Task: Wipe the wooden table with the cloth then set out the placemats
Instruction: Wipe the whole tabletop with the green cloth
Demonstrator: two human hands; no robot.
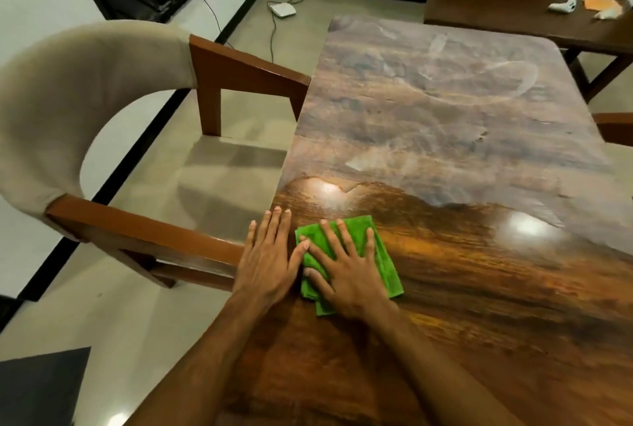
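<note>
A folded green cloth [385, 254] lies on the wooden table [445, 271] near its left edge. My right hand [346, 268] presses flat on the cloth with fingers spread. My left hand [269, 257] rests flat on the table's left edge beside the cloth, its thumb touching the cloth's left side. The near part of the tabletop is glossy brown; the far part [445, 100] looks dull and greyish with smear marks. No placemats are in view.
A beige upholstered chair with wooden arms [85, 117] stands close to the table's left side. A wooden bench [513, 11] beyond the far end carries small white and orange items. Cables and a white device [282, 9] lie on the floor.
</note>
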